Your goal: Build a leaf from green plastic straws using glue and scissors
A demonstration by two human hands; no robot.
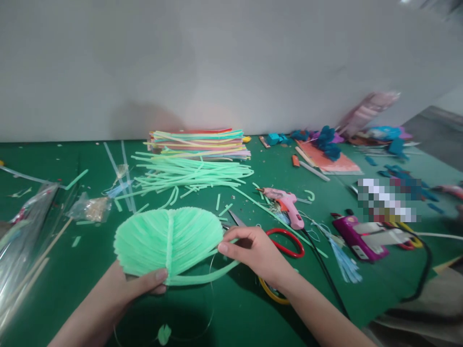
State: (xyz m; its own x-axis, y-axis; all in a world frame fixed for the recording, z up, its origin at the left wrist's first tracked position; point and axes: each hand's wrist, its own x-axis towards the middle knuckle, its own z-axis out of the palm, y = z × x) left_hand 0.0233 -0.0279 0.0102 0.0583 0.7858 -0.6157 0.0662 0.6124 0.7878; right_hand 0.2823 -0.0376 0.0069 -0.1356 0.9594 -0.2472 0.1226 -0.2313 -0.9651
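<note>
A broad leaf (144,238) built from mint-green pipe cleaners, with a raised midrib, is held up above the table. My left hand (142,289) grips its lower end, thumb on top and the other fingers mostly hidden underneath. Loose pipe cleaner strands (206,278) bow out from the leaf's base to the right. At the leaf's right edge, my right hand (253,250) pinches a pipe cleaner between thumb and forefinger. Below the leaf hangs a thin clear thread with a small green tuft (164,334).
Behind the leaf lie loose green pipe cleaners (195,171) and a multicoloured bundle (198,144). Right of them are a pink glue gun (284,200), red-handled scissors (298,248), a yellow handle (271,293) and a purple box (352,236). Plastic bags (90,207) and sticks lie left.
</note>
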